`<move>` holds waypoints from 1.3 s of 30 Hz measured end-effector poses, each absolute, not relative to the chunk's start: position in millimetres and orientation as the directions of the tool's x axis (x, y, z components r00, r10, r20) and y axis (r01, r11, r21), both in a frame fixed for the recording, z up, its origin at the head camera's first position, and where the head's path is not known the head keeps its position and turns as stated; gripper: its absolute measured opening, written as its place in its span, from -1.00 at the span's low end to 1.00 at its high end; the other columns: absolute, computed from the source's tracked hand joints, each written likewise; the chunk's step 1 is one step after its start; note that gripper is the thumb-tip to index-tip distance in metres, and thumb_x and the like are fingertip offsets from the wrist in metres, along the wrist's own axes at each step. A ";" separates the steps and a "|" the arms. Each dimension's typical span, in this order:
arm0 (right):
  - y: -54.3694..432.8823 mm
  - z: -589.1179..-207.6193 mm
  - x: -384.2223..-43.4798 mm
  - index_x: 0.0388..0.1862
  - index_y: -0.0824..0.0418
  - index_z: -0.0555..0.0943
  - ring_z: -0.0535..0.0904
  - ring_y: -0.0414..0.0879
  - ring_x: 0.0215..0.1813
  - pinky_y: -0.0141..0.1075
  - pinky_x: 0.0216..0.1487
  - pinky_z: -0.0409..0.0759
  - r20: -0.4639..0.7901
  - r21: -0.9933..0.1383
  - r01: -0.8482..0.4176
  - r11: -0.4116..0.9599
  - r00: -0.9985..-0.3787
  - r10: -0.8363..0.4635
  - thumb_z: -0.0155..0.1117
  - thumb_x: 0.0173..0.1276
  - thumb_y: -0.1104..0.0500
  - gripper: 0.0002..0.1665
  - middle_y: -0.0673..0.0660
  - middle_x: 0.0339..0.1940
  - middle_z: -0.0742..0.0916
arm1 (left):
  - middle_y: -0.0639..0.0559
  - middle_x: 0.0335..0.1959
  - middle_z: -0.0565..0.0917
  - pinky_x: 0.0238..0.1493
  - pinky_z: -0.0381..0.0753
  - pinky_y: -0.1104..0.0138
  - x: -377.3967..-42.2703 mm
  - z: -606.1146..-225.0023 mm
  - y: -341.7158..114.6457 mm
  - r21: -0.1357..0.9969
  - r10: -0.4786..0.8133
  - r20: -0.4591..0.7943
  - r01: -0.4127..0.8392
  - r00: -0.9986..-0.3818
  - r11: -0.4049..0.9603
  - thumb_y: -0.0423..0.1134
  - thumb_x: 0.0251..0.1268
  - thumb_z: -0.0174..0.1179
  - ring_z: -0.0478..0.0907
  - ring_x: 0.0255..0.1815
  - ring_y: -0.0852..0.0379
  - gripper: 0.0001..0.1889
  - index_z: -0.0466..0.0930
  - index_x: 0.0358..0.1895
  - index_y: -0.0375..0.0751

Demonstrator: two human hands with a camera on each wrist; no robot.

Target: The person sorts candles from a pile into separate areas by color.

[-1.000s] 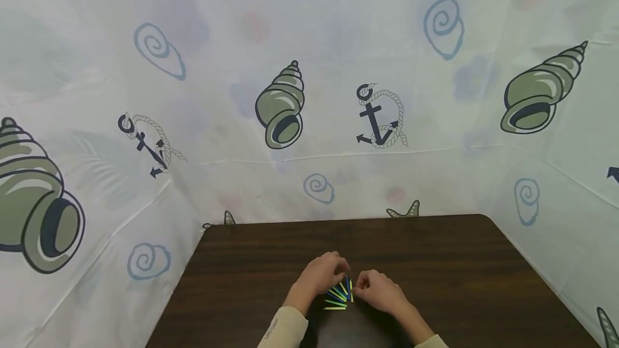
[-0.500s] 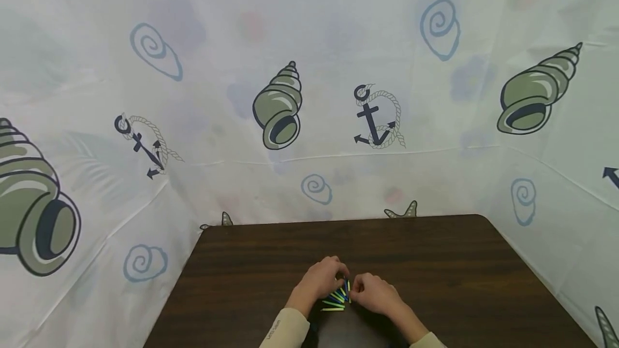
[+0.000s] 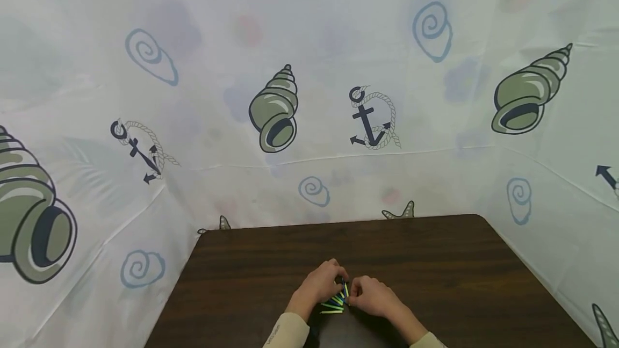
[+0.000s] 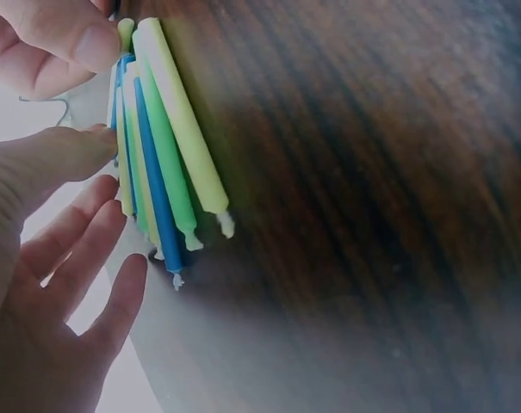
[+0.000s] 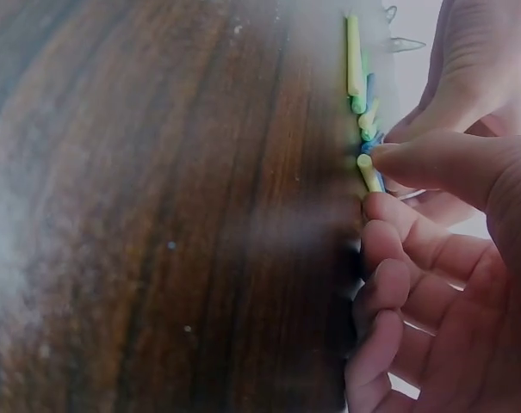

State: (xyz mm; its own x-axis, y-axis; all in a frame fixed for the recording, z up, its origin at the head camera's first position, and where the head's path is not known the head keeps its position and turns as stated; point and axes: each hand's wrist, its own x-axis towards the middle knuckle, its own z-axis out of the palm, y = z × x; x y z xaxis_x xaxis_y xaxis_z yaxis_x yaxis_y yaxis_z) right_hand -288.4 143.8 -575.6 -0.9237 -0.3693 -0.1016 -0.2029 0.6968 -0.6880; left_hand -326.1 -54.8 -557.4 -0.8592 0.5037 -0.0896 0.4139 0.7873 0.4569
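Note:
Several small candles with white wicks, yellow, green and blue, lie fanned out on the dark wooden table. The nearest yellow candle (image 4: 182, 120) lies beside a green candle (image 4: 167, 151) and a blue candle (image 4: 153, 176). At the fan's right end, my right hand (image 3: 372, 295) pinches the near end of another yellow candle (image 5: 370, 175) between thumb and forefinger. My left hand (image 3: 319, 283) arches over the fan's far side, thumb tip right at the candles. Its other visible fingers spread loosely; its forefinger tip is hidden, so I cannot tell whether it grips a candle.
The dark wooden table (image 3: 435, 251) reaches back to a white cloth (image 3: 333, 176) printed with shells and anchors, which also hangs on both sides. A smooth grey patch (image 3: 348, 332) lies at the near edge between the forearms.
My right hand has come slightly closer to the left, and its fingers now overlap the near end of the rightmost yellow candle. The head view has shifted slightly.

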 end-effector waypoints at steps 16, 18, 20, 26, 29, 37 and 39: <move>138.5 -574.0 -287.5 -0.40 0.06 0.61 0.48 -0.11 -0.48 -0.21 -0.44 0.37 -0.120 -0.681 -0.142 0.719 -0.946 -0.300 0.41 0.43 0.12 -0.80 -0.01 -0.47 0.63 | 0.04 0.11 0.59 -0.02 0.63 0.23 -329.4 -563.4 -61.7 0.540 0.498 -0.093 0.377 -0.862 0.753 -0.24 0.57 0.30 0.49 -0.06 0.18 -0.82 0.79 0.10 0.00; 137.1 -573.6 -286.7 -0.39 0.07 0.60 0.47 -0.10 -0.49 -0.21 -0.44 0.36 -0.131 -0.679 -0.122 0.724 -0.950 -0.284 0.42 0.44 0.11 -0.79 0.00 -0.48 0.63 | 0.05 0.11 0.58 0.00 0.63 0.23 -329.2 -564.1 -62.7 0.553 0.502 -0.097 0.373 -0.859 0.745 -0.24 0.58 0.28 0.50 -0.06 0.19 -0.82 0.79 0.10 -0.01; 136.8 -573.2 -286.6 -0.40 0.08 0.59 0.48 -0.09 -0.49 -0.20 -0.44 0.37 -0.136 -0.673 -0.111 0.731 -0.953 -0.269 0.44 0.43 0.11 -0.77 0.01 -0.48 0.62 | 0.05 0.09 0.58 -0.01 0.62 0.24 -329.8 -564.2 -62.4 0.564 0.506 -0.098 0.371 -0.857 0.738 -0.25 0.58 0.28 0.50 -0.06 0.20 -0.82 0.78 0.09 -0.02; 136.6 -573.6 -286.8 -0.41 0.08 0.57 0.50 -0.09 -0.47 -0.20 -0.42 0.39 -0.142 -0.658 -0.102 0.746 -0.956 -0.256 0.47 0.38 0.13 -0.76 0.01 -0.48 0.63 | 0.06 0.03 0.56 -0.07 0.61 0.28 -330.2 -566.6 -62.2 0.572 0.504 -0.100 0.365 -0.858 0.735 -0.26 0.56 0.30 0.52 -0.08 0.20 -0.83 0.78 0.08 -0.01; 136.4 -573.2 -287.7 -0.42 0.09 0.57 0.51 -0.08 -0.46 -0.20 -0.42 0.41 -0.149 -0.638 -0.081 0.766 -0.963 -0.226 0.49 0.38 0.12 -0.74 0.02 -0.49 0.63 | 0.06 0.02 0.56 -0.08 0.61 0.28 -331.3 -568.5 -62.4 0.574 0.504 -0.097 0.366 -0.858 0.732 -0.26 0.55 0.31 0.52 -0.07 0.19 -0.82 0.78 0.09 -0.01; 141.2 -569.7 -290.0 -0.47 0.09 0.57 0.52 -0.09 -0.48 -0.22 -0.43 0.42 -0.142 -0.563 -0.031 0.826 -0.981 -0.134 0.52 0.33 0.12 -0.72 0.01 -0.52 0.62 | 0.04 0.05 0.56 -0.06 0.61 0.27 -335.0 -571.2 -62.5 0.581 0.508 -0.076 0.376 -0.858 0.722 -0.27 0.53 0.33 0.50 -0.07 0.17 -0.81 0.77 0.09 0.00; 142.8 -569.3 -290.4 -0.47 0.08 0.58 0.53 -0.10 -0.47 -0.22 -0.43 0.43 -0.138 -0.566 -0.032 0.824 -0.981 -0.133 0.53 0.32 0.13 -0.73 0.00 -0.52 0.63 | 0.04 0.05 0.56 -0.06 0.60 0.27 -335.3 -570.1 -62.8 0.583 0.509 -0.072 0.378 -0.858 0.719 -0.27 0.53 0.33 0.49 -0.07 0.17 -0.82 0.77 0.08 0.00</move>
State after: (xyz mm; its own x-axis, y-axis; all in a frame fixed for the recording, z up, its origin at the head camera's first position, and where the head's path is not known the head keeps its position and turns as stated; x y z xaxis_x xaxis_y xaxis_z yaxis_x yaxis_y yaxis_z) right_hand -290.4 142.8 -569.3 -0.9814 -0.1333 -0.1385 -0.0321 0.8241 -0.5655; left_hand -335.3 -62.8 -570.1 -0.8577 0.5091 -0.0721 0.3780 0.7193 0.5829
